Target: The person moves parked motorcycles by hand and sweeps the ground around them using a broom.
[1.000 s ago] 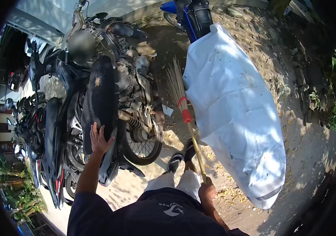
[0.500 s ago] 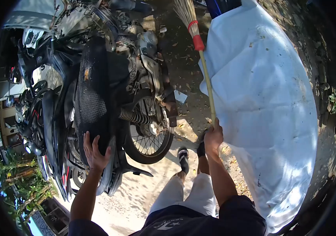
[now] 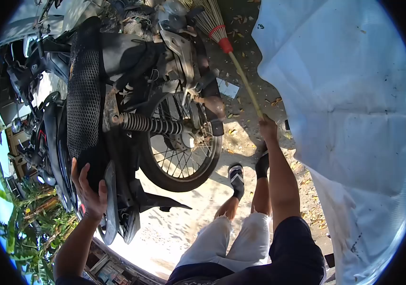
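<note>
The right hand [image 3: 268, 129] is closed in a fist around the upper end of a broom [image 3: 245, 83], fingers wrapped about the pale, slim handle. From that fist the handle slants away from the body to a red binding [image 3: 225, 45], and beyond it the thin, stiff-looking bristles [image 3: 211, 23] fan out over the shaded ground, between a motorcycle and a white cover. Whether their tips touch the ground cannot be told.

The broom looks light, its handle rigid and its bristles springy, bending at the ends rather than breaking at once. Its weight probably sits toward the bristles, so a one-handed hold at the far end may let the head swing; a second grip lower on the bare handle would steady it. The handle looks dry and fairly smooth, not slippery.

The left hand [image 3: 90, 192] is spread, thumb apart from the fingers, at the rear end of the black mesh-covered seat [image 3: 84, 104], beside a grey tail panel [image 3: 111, 199]. It seems to rest there lightly; the exact contact is unclear. The seat looks padded, on a heavy machine.

Farther out are the spring [image 3: 151, 124], the rear tyre [image 3: 179, 184], and the cover [image 3: 345, 95], loose and creased.
</note>
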Demonstrator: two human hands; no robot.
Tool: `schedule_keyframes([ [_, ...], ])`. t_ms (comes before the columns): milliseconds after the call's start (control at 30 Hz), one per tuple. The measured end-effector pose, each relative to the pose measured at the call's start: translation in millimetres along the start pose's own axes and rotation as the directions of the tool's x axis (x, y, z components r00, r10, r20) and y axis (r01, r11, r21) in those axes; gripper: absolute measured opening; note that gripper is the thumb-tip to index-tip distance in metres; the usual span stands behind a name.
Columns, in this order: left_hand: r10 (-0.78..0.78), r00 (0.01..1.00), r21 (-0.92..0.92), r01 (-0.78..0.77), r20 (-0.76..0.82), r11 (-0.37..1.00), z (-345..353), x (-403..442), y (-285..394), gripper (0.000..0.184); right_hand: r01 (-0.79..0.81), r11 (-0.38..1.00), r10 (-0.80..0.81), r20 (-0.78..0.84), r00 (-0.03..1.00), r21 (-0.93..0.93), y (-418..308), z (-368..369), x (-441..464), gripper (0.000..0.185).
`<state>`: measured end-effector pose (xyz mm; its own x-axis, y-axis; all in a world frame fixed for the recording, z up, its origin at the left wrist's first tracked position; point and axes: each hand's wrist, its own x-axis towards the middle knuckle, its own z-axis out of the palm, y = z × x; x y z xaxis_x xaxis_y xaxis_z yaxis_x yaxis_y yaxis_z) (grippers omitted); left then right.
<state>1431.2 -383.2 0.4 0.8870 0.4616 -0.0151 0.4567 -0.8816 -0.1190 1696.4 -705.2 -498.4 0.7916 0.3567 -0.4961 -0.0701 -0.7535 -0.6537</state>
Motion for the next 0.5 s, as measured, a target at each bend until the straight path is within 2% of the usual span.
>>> schedule_keyframes([
  [167,0.018,1.0,-0.003,-0.018,-0.022,1.0,3.6,-3.5,-4.1,0.055,-0.168,0.968,0.186,-0.084,0.979,0.186,43.3,-87.8,-203.0,0.03],
  [200,0.014,1.0,0.0,-0.014,-0.024,1.0,3.1,-3.4,-2.6,0.055,-0.113,0.958,0.162,-0.171,0.972,0.263,75.6,-79.7,-234.4,0.03],
  [233,0.011,1.0,0.003,-0.01,-0.026,1.0,2.6,-2.7,-0.1,0.054,-0.238,0.948,0.257,-0.065,0.964,0.21,76.2,-96.7,-258.2,0.029],
  [267,0.008,1.0,0.006,-0.008,-0.025,1.0,2.8,-2.9,2.9,0.054,-0.066,0.971,0.107,-0.17,0.98,0.23,88.4,-91.7,-269.5,0.028],
  [300,-0.014,1.0,-0.007,0.014,-0.024,1.0,4.1,-4.7,3.7,0.053,-0.134,0.963,0.171,-0.144,0.975,0.233,95.2,-88.9,-274.9,0.028],
  [367,-0.052,0.998,-0.026,0.051,-0.025,0.998,8.5,-9.6,-4.3,0.053,-0.267,0.933,0.296,-0.094,0.951,0.242,62.8,-84.7,-258.7,0.027],
  [400,-0.113,0.992,-0.035,0.115,0.05,0.993,8.9,-16.3,-16.6,0.051,-0.232,0.91,0.287,-0.119,0.951,0.343,49.7,-74.7,-242.8,0.027],
  [433,-0.065,0.998,-0.001,0.065,0.02,0.998,8.7,-13.0,-11.8,0.051,-0.203,0.929,0.257,-0.143,0.956,0.31,76.2,-41.2,-224.8,0.027],
  [467,-0.016,1.0,0.035,0.017,-0.006,0.999,6.3,-8.8,-5.3,0.051,-0.245,0.936,0.282,-0.122,0.951,0.252,66.3,-28.6,-204.5,0.028],
  [500,0.031,0.999,0.072,-0.029,-0.024,0.997,6.0,-7.4,-0.4,0.051,-0.027,0.967,0.101,-0.283,0.954,0.252,82.5,6.0,-184.4,0.032],
])
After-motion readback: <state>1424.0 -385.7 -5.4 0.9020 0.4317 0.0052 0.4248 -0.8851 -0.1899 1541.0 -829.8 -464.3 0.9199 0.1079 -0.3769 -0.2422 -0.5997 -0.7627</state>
